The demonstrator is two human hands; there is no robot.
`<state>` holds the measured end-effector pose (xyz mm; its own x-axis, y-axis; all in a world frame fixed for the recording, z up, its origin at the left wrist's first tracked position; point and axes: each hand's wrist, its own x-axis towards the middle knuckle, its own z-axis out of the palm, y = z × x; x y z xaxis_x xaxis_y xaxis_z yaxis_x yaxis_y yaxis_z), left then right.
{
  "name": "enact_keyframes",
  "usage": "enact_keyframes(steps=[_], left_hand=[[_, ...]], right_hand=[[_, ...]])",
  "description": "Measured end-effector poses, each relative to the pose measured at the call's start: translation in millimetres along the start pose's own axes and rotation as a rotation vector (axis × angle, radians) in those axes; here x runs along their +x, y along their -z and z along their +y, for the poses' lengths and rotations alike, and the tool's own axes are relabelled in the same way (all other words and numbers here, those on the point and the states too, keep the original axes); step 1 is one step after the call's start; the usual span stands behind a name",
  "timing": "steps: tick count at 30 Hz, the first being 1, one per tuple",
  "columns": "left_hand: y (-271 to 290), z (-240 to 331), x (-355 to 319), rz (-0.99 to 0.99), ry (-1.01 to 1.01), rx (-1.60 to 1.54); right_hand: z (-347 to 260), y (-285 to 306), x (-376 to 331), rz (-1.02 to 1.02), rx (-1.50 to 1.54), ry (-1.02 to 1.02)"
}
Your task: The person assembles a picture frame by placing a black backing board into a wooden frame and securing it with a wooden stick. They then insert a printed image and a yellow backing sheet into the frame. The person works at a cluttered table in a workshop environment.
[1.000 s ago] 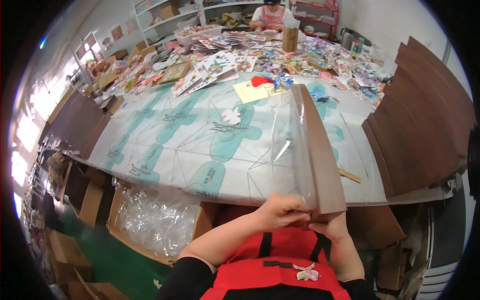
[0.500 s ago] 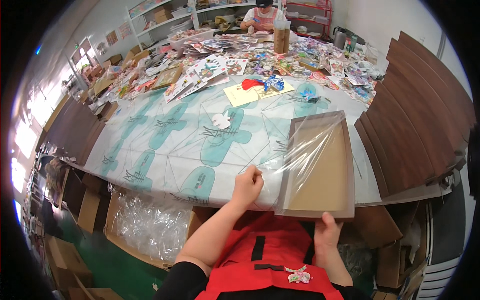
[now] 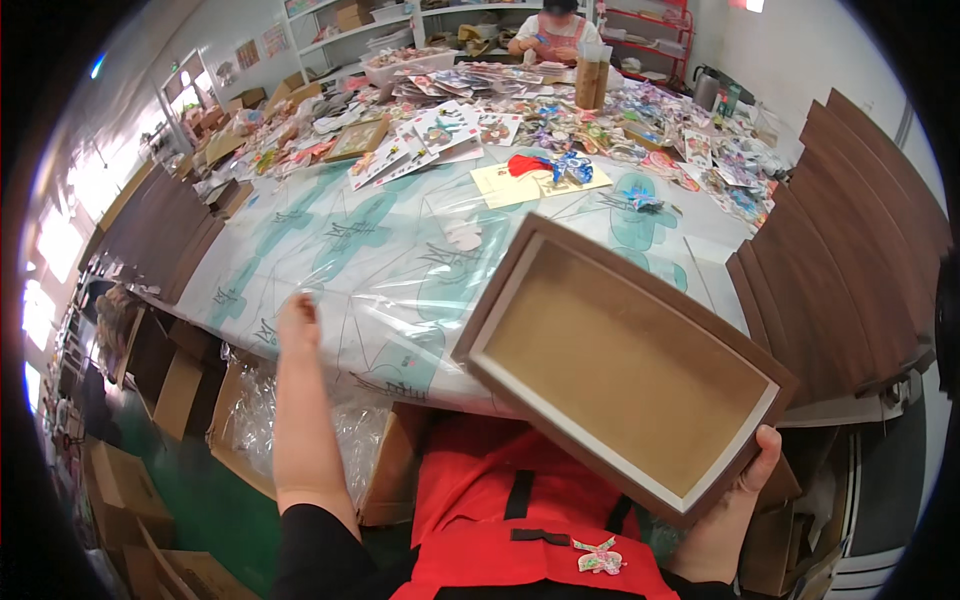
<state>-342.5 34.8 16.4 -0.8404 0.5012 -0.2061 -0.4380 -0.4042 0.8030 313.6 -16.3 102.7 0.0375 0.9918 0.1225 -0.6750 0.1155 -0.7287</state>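
My right hand point(image 3: 752, 470) grips a brown shadow-box frame point(image 3: 630, 275) by its lower right corner, thumb on the rim. The frame is tilted above the near edge of the table, with a pale inner border and a plain tan backing. Off to the left, my left hand point(image 3: 298, 322) is closed, slightly blurred, at the end of an outstretched arm. A clear plastic film point(image 3: 425, 335) stretches between that hand and the frame's left side, with glare on it. Its edge within the fingers is hard to make out.
Stacked brown frames stand at the right point(image 3: 840, 260) and left point(image 3: 150, 235). Cards point(image 3: 445, 128), a yellow card with a red-and-blue ornament point(image 3: 500, 190) and heaped cutouts cover the far table. A box of crumpled plastic point(image 3: 250, 420) sits below. A person point(image 3: 560, 35) works opposite.
My left hand has swept left, drawing the film off the frame's face. My right hand has lifted and turned the frame, so it now lies diagonally and its backing shows uncovered.
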Motion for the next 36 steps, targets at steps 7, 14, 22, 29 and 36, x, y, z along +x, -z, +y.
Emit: enact_keyframes(steps=[7,14,22,29,36], left_hand=[[203,93,23,0.628,-0.592,0.375],[209,60,-63,0.706,-0.748,1.141],[59,-33,-195,-0.201,-0.837,0.971],[-43,-93,-276,-0.831,-0.726,0.792],[-58,-104,-318,-1.097,-0.917,0.995]], right_hand=[[-18,-68,10,0.056,-0.446,0.283],[45,-88,32,-0.499,-1.187,0.837],[131,-94,12,-0.926,-1.456,1.060],[175,-95,10,-0.921,-1.515,0.915],[119,-24,66,-0.492,-1.447,0.778]])
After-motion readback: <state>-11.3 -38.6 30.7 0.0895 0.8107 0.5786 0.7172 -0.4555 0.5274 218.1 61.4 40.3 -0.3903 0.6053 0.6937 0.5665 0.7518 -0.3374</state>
